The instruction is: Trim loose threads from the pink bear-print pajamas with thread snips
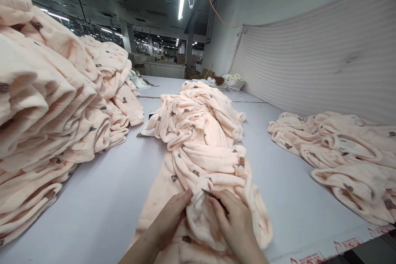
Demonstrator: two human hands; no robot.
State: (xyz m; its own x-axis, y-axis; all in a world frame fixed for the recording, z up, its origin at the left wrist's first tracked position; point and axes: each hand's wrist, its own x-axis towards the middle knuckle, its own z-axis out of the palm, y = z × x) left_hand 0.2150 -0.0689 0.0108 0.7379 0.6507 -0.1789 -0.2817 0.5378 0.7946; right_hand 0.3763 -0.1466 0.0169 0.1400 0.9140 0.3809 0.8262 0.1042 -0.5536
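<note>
At the table's near middle, a pale pink fleece garment with small brown bear prints lies bunched, a rounded opening of it raised between my hands. My left hand pinches the edge of this fabric, fingers closed. In my right hand are small dark thread snips, their pointed tip against the cloth near my left fingertips. Most of the snips is hidden by my fingers. Beyond my hands, more of the same pink fleece is heaped up.
A tall stack of pink fleece garments rises on the left of the white table. Another loose pile lies on the right. Folded white cloths sit at the far end. A striped sheet hangs along the right wall.
</note>
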